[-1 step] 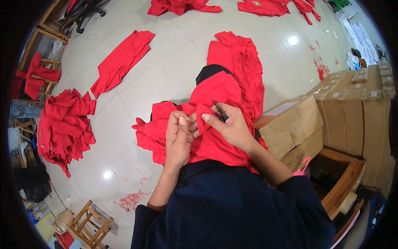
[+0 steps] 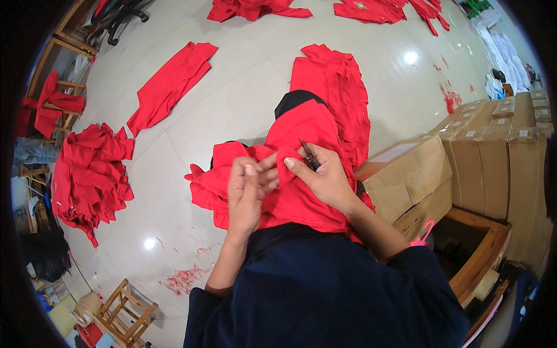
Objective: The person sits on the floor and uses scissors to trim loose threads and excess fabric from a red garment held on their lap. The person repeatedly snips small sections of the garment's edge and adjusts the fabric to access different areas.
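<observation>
A red garment (image 2: 304, 203) lies bunched over my lap and knees. My right hand (image 2: 329, 178) pinches a fold of it between thumb and fingers. Tucked in the same hand is a small pair of dark thread snips (image 2: 311, 158), its pointed tip angled away from me. Just left of that fold, my left hand (image 2: 245, 194) is closed, thumb against the curled forefinger. Its other fingers reach toward the fold and touch the cloth. Whether a thread is in the left pinch is too small to see.
Beyond my knees lies a stack of red garments (image 2: 333, 87); another red pile (image 2: 93, 174) is at the left, with a single red piece (image 2: 171, 87) farther off. Cardboard boxes (image 2: 409, 180) stand close on my right. A wooden stool (image 2: 125, 313) and red thread scraps (image 2: 184, 280) are at lower left.
My left hand has shifted slightly left, away from the pinched fold. My right hand, the snips and the garment stay almost where they were.
</observation>
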The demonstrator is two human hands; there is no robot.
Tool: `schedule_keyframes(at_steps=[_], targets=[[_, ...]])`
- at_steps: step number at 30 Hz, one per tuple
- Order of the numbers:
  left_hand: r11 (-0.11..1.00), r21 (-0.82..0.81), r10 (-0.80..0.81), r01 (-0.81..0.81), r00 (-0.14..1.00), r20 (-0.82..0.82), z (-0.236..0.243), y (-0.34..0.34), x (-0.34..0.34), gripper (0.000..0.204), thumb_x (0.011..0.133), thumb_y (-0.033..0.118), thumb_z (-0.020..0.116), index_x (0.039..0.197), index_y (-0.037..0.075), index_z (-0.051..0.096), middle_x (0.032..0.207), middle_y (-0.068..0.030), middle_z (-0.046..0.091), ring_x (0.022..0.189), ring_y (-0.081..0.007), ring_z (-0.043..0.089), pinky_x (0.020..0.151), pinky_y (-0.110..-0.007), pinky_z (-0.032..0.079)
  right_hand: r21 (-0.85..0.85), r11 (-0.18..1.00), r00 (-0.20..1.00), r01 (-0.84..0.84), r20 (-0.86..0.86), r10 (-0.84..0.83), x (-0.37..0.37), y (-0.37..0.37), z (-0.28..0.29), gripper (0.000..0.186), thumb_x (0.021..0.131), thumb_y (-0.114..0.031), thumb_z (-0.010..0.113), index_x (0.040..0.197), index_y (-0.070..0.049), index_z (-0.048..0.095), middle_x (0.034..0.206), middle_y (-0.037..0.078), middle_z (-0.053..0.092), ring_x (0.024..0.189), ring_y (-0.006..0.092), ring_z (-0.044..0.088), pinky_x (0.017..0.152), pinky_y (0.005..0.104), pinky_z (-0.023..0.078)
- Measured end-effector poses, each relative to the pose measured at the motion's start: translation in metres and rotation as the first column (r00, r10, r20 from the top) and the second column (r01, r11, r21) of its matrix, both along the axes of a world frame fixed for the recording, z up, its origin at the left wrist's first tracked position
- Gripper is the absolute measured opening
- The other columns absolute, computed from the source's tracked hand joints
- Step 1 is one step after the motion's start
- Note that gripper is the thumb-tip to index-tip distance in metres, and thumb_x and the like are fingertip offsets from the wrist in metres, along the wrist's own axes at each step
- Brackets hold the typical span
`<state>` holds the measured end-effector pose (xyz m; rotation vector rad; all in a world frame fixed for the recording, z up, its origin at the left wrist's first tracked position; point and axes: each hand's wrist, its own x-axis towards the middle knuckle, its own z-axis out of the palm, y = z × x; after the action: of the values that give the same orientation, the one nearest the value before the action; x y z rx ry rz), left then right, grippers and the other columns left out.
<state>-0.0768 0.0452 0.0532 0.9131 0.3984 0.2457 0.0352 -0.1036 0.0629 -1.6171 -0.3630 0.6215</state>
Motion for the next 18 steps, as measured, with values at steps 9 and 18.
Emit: schedule_keyframes(at_steps=[9,18], targets=[[0.36,0.61,0.576,0.707,0.346,-0.741,-0.199,0.188,-0.343,0.024,0.087,0.011,0.07,0.106,-0.002,0.065,0.103,-0.0255,0.074,0.099,-0.046,0.07,0.085,-0.051,0.056,0.061,0.997,0.996,-0.044,-0.073,0.048,-0.001,-0.004,0.006,0.014,0.103,-0.016,0.067,0.101,-0.003,0.066,0.082,-0.007,0.055,0.078,0.0037,0.047,0.07,0.0245,0.04],[0.303,0.837,0.615,0.455,0.578,-0.537,-0.109,0.16,-0.206,0.016,0.103,0.009,0.057,0.105,-0.003,0.066,0.092,-0.0205,0.073,0.08,-0.0344,0.071,0.074,-0.042,0.055,0.239,0.971,0.896,0.022,-0.436,0.087,0.002,-0.012,-0.004,0.012,0.11,-0.016,0.053,0.103,-0.009,0.059,0.076,-0.011,0.043,0.061,-0.0007,0.034,0.053,0.0204,0.027]])
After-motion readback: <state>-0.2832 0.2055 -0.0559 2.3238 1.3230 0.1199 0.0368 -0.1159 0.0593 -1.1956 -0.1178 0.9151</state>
